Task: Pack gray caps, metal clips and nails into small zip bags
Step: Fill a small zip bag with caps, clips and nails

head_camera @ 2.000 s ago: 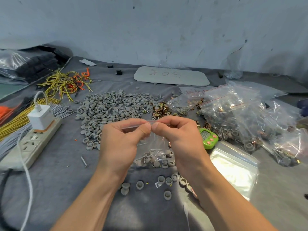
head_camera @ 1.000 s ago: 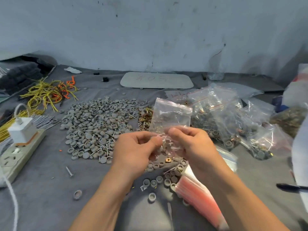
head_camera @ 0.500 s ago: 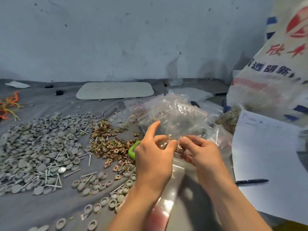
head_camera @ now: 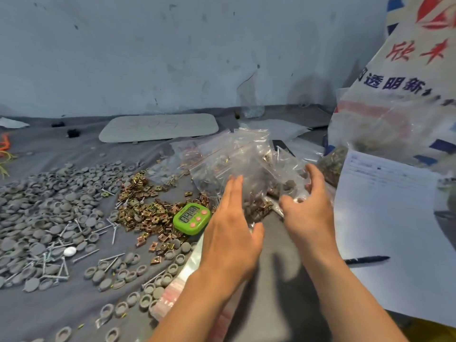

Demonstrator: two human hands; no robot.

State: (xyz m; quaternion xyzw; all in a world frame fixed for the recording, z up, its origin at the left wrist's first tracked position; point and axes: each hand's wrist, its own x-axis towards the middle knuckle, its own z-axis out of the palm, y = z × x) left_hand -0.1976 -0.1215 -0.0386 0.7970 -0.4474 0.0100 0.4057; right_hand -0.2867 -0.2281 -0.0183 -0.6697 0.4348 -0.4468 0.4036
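Note:
A heap of filled zip bags point(head_camera: 241, 164) lies right of centre, holding caps, clips and nails. My left hand point(head_camera: 232, 225) hovers just in front of the heap with straight fingers and holds nothing. My right hand point(head_camera: 308, 208) is at the heap's right side, its fingers loosely spread and touching the plastic without gripping it. A wide spread of gray caps point(head_camera: 49, 206) covers the left. Brass-coloured metal clips point(head_camera: 145, 208) lie in the middle. Loose nails point(head_camera: 108, 260) are scattered among the near caps. A stack of empty zip bags point(head_camera: 177, 287) shows under my left forearm.
A green timer point(head_camera: 192, 218) sits between the clips and my left hand. At the right lie a white paper sheet point(head_camera: 394, 230) and a black pen point(head_camera: 367, 259). A large printed sack point(head_camera: 407, 95) stands behind them. A grey board point(head_camera: 160, 127) lies by the wall.
Both hands pinched the filled bag's top, carried it right to the heap and let it go. Both hands now hold nothing. The view swung to the right.

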